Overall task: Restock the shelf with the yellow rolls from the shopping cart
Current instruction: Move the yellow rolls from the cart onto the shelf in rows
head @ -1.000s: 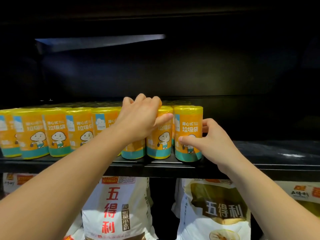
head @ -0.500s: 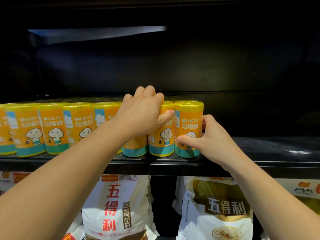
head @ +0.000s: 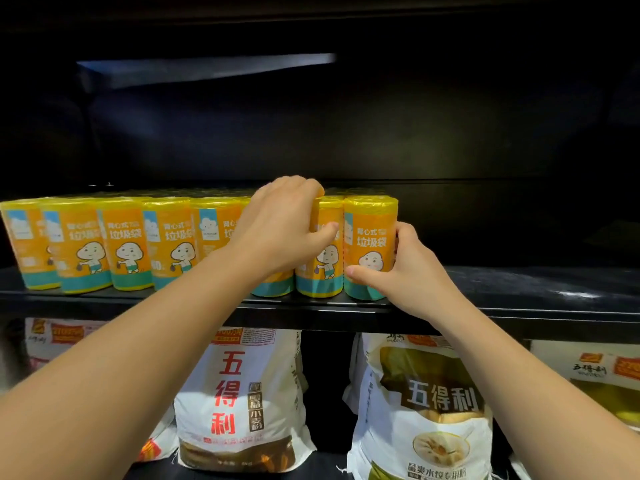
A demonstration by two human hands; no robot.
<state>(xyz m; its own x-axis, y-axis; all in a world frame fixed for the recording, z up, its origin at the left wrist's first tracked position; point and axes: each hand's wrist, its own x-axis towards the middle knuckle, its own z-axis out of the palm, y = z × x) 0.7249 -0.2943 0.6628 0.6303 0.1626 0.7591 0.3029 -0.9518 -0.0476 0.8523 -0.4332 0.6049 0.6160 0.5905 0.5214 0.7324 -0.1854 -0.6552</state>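
Right hand grips end yellow roll; left hand clasps neighbouring rolls on shelf.

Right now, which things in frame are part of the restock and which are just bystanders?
Part of the job:
- row of yellow rolls on the shelf
- end roll gripped by right hand
- roll beside it, thumb of left hand against it

Bystanders:
- white flour bag with red characters on the lower shelf
- dumpling-flour bag beside it

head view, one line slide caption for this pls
Both hands, left hand and right hand, square up the end yellow rolls on the dark shelf.
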